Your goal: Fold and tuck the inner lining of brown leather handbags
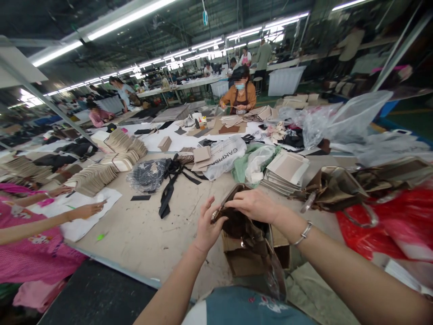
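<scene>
Both my hands hold a dark brown leather bag (241,225) just above the near edge of the worktable (142,234). My left hand (207,225) grips its left side, fingers curled round the edge. My right hand (254,205), with a metal bracelet at the wrist, lies over the bag's top rim, fingers bent down onto it. Below the bag stands an open cardboard box (246,257). A clear plastic wrap hangs from the bag's lower part.
A person in pink (30,243) at the left rests a hand on white paper (81,212). Stacks of beige pieces (101,174), black ribbon (169,185), plastic bags (324,119), tan bags (334,189) and red plastic (389,225) crowd the table. Another worker (241,92) sits far across.
</scene>
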`<move>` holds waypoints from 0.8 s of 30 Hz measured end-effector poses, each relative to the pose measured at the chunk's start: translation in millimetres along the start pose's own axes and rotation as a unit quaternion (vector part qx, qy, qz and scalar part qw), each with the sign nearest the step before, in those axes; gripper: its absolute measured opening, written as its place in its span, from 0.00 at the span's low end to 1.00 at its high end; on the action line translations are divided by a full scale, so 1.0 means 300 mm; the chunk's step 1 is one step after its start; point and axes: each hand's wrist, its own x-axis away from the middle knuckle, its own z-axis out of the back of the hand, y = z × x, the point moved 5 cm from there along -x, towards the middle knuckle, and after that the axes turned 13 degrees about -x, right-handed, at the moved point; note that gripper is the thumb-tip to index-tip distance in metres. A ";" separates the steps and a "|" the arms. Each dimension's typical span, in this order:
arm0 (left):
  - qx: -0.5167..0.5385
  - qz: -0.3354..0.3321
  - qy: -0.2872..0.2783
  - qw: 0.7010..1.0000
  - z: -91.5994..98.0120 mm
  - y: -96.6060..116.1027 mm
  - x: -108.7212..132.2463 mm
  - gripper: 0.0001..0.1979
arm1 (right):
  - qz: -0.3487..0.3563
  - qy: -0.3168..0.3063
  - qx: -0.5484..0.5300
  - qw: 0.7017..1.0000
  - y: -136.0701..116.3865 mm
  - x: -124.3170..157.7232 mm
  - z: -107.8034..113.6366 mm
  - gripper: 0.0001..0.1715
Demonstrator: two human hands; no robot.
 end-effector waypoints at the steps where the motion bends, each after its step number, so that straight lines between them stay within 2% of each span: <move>1: 0.001 -0.018 0.009 1.000 0.006 0.007 0.004 0.15 | -0.003 0.003 -0.002 1.000 0.001 0.001 0.001 0.15; 3: 0.006 -0.033 0.006 0.999 0.010 0.016 0.008 0.10 | -0.006 0.006 -0.012 1.000 0.002 0.003 0.001 0.14; 8: 0.012 -0.041 0.001 0.999 0.018 0.033 0.005 0.05 | -0.007 0.015 -0.041 0.999 0.005 0.012 -0.003 0.11; 12: 0.012 -0.056 0.004 0.998 0.023 0.044 -0.001 0.07 | -0.004 0.021 -0.063 0.998 0.008 0.025 -0.005 0.12; 24: -0.006 -0.047 -0.004 0.999 0.021 0.040 0.002 0.12 | -0.009 -0.007 -0.063 0.998 0.013 0.037 -0.004 0.19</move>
